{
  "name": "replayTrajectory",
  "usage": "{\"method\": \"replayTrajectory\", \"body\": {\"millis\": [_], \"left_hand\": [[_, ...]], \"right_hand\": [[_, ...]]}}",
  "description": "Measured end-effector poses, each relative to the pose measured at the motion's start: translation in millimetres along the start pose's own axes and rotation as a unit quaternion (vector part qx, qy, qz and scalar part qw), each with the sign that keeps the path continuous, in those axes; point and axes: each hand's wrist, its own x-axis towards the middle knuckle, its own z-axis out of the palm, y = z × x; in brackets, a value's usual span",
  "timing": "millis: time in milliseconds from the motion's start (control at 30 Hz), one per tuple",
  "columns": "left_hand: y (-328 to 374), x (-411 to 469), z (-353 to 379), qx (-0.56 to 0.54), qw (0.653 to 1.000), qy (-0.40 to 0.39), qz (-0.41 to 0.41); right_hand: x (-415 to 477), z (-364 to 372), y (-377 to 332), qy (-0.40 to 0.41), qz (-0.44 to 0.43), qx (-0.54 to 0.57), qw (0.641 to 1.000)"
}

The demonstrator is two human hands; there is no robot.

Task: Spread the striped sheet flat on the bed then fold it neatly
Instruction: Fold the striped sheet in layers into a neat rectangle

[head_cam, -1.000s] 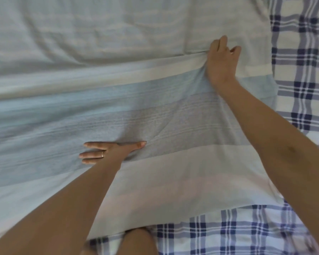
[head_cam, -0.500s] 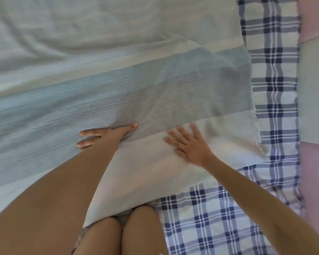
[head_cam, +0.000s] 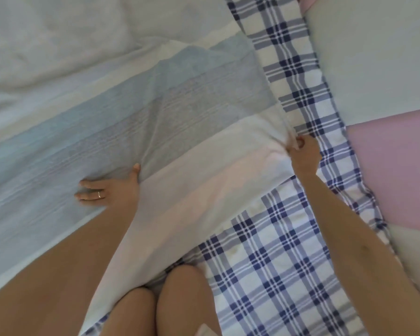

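Note:
The striped sheet (head_cam: 121, 122), with pale blue, grey and white bands, lies spread over the bed from the left edge to the middle. My left hand (head_cam: 107, 187), with a ring on one finger, rests flat on the sheet's grey band with fingers straight. My right hand (head_cam: 303, 154) pinches the sheet's right edge at the white band, where the cloth bunches into a small fold. Creases run from that grip towards my left hand.
A blue and white plaid bed cover (head_cam: 277, 263) lies under the sheet and shows at the right and bottom. Pink and grey floor panels (head_cam: 393, 166) lie beyond the bed's right edge. My knees (head_cam: 155, 309) are at the bottom centre.
My right hand moved from the sheet's far fold, across the white band, to the right edge and took hold of it. My left hand stayed flat on the grey band.

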Motion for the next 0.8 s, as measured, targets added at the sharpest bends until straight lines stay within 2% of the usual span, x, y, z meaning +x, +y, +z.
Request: {"method": "replayTrajectory", "body": {"millis": [100, 167, 233, 300, 367, 467, 567, 700, 800], "left_hand": [[-9.0, -32.0, 13.6, 0.049, 0.989, 0.033, 0.133], [-17.6, -43.2, 22.8, 0.122, 0.959, 0.071, 0.247], [-26.8, -56.8, 28.7, 0.158, 0.913, -0.028, 0.376], [-34.0, -62.8, 34.1, 0.193, 0.859, -0.131, 0.455], [-36.7, -62.1, 39.5, 0.271, 0.816, -0.171, 0.481], [-27.1, -57.2, 45.5, 0.372, 0.782, -0.244, 0.438], [-23.3, -55.3, 53.8, 0.392, 0.774, -0.226, 0.444], [-36.0, -57.2, 55.0, 0.317, 0.794, -0.189, 0.483], [-37.9, -52.2, 50.1, 0.221, 0.821, -0.135, 0.509]], "right_hand": [[-5.2, -3.5, -6.0, -0.025, -0.022, -0.003, 0.999], [-1.9, -5.0, -4.1, -0.031, -0.056, -0.023, 0.998], [4.4, -10.1, -4.5, -0.041, -0.096, -0.045, 0.994], [12.3, -17.3, -5.3, -0.024, -0.134, -0.079, 0.988], [20.4, -21.7, -7.6, -0.023, -0.136, -0.111, 0.984], [31.8, -22.7, -15.6, -0.037, -0.117, -0.155, 0.98], [39.6, -14.0, -12.6, -0.034, -0.11, -0.192, 0.975], [26.1, -2.2, -3.4, -0.039, -0.071, -0.238, 0.968], [13.7, 3.1, 2.1, -0.003, -0.003, -0.173, 0.985]]}}
